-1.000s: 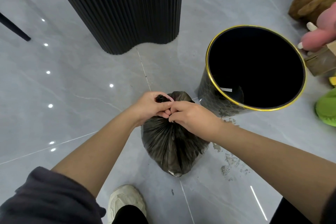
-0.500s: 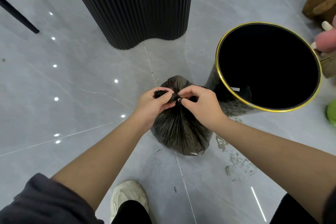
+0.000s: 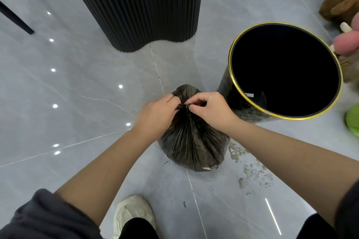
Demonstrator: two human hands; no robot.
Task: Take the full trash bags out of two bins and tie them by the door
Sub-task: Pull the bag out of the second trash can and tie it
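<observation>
While the black trash bag (image 3: 192, 141) sits on the grey tiled floor (image 3: 77, 103), just beside the gold-rimmed black bin (image 3: 244, 110), its gathered neck is held from both sides; the twisted plastic is pinched by the left hand (image 3: 155, 116) and the right hand (image 3: 211, 110). A pale sneaker (image 3: 132, 211) is seen nearby.

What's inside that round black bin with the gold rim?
The round black bin with the gold rim looks dark inside; only a small white strip shows on its inner wall. Its bottom is lost in shadow.
</observation>
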